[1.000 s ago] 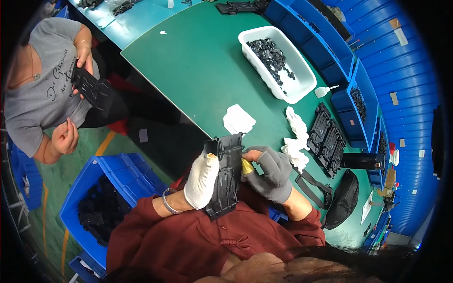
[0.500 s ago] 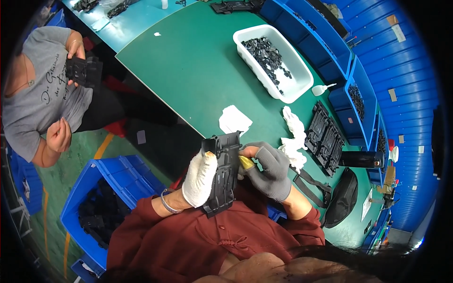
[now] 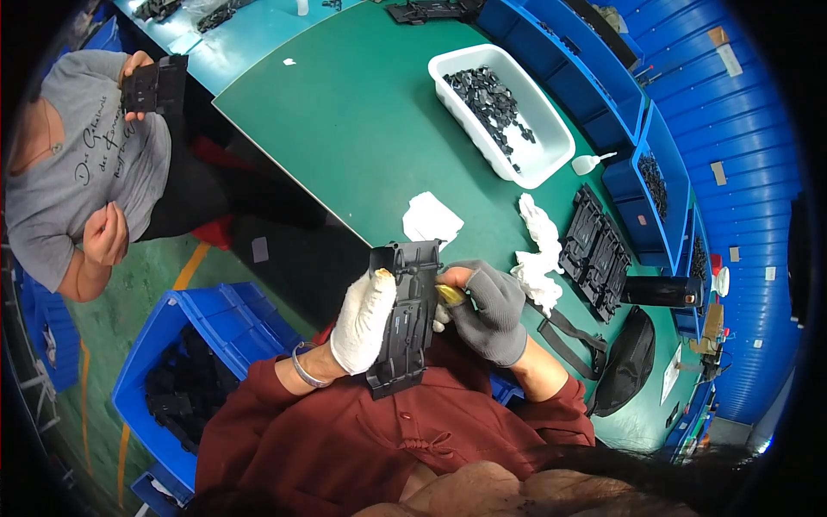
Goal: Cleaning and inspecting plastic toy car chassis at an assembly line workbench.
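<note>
A long black plastic part (image 3: 403, 314) with ribs and clips stands nearly upright in front of my chest. My left hand (image 3: 364, 323), in a white glove, is shut on its left side, with the thumb across the face. At the right edge of the part is my right hand (image 3: 489, 310), in a grey glove that leaves fingertips bare. Its fingers are curled together, and a small yellow piece (image 3: 450, 295) shows at their tips; I cannot tell whether it is held or worn on a finger.
On the green table (image 3: 327, 129) stand a white tub (image 3: 551, 159) of small black pieces, white cloth (image 3: 538, 250), white paper (image 3: 431, 218), more black parts (image 3: 594, 254) and a black bag (image 3: 622, 362). Blue bins (image 3: 646, 202) line the back. A co-worker (image 3: 103, 164) holds a black part at left, beyond a blue crate (image 3: 215, 319).
The co-worker's black part has risen and turned. My hands and the part in them have barely moved; the part is tilted slightly differently.
</note>
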`<state>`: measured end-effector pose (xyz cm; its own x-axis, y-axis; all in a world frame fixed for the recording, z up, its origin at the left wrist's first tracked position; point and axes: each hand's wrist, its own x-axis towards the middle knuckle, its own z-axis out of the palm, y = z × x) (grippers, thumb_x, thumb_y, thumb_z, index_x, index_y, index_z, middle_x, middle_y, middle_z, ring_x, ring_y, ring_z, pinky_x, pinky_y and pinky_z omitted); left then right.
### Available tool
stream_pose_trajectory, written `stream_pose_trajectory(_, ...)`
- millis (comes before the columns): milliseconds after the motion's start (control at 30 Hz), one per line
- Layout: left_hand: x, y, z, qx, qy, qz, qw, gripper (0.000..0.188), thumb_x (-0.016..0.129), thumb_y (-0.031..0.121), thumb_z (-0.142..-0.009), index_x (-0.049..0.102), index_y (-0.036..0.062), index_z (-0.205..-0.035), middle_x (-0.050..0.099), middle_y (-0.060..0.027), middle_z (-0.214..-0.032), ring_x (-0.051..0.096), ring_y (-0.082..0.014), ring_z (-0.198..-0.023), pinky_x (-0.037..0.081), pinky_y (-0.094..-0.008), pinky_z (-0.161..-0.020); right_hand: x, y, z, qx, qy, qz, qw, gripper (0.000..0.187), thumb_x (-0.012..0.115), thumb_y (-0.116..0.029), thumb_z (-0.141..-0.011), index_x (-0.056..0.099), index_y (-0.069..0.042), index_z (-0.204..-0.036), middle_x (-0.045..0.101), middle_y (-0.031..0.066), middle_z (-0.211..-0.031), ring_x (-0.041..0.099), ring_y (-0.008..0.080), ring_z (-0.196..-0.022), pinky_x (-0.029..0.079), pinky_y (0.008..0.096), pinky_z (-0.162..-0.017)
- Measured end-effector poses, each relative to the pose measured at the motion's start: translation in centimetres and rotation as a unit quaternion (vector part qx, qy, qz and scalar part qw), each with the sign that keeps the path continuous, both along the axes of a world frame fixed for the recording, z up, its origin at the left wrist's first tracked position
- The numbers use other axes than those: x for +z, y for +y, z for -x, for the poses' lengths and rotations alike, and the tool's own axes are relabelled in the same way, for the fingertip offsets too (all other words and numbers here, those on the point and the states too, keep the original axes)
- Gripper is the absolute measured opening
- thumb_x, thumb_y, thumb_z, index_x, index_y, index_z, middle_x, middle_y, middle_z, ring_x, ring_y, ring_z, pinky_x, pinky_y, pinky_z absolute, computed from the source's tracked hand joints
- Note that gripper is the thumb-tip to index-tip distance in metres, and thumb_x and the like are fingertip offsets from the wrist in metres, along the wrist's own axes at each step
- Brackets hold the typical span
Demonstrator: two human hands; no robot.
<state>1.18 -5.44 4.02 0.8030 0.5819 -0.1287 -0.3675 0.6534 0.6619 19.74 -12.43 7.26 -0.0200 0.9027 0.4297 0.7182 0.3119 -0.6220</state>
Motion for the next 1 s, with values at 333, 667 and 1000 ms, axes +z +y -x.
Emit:
stream_pose_trajectory(333,-0.5,0.8,-0.6,-0.023,-0.023,0.097,0.995,0.077,0.032,0.065,-0.101,0.051,-0.0042,-0.13,0.069,-0.0184,-0.102,0.072,-0.0252,-0.084,0.061,-0.0367,-0.075,-0.3,0.2,0.5,-0.041,0.214,0.169,0.961,0.012,0.056,0.002,-0.098,0.063,0.01,-0.103,0.063,0.0055,-0.081,0.057,0.0062,-0.067,0.05,0.0235,-0.061)
stream_pose_trajectory(667,-0.6,1.1,-0.3,0.002,-0.024,0.232,0.972,0.09,0.03,0.073,-0.097,0.051,-0.0071,-0.131,0.065,-0.0226,-0.109,0.068,-0.0344,-0.092,0.058,-0.0441,-0.084,-0.1,0.6,1.1,-0.07,0.299,0.194,0.932,0.02,0.058,-0.004,-0.092,0.068,0.004,-0.108,0.07,0.0104,-0.085,0.064,0.0101,-0.074,0.05,0.0264,-0.067)
stream_pose_trajectory(1000,0.0,1.9,0.6,0.015,-0.022,0.273,0.962,0.078,0.031,0.065,-0.101,0.055,-0.0035,-0.127,0.066,-0.0209,-0.11,0.068,-0.0347,-0.098,0.059,-0.0441,-0.09,0.3,0.6,0.6,-0.081,0.262,0.215,0.937,0.023,0.053,-0.005,-0.093,0.067,0.004,-0.109,0.066,0.0076,-0.078,0.059,0.0079,-0.072,0.049,0.0257,-0.067)
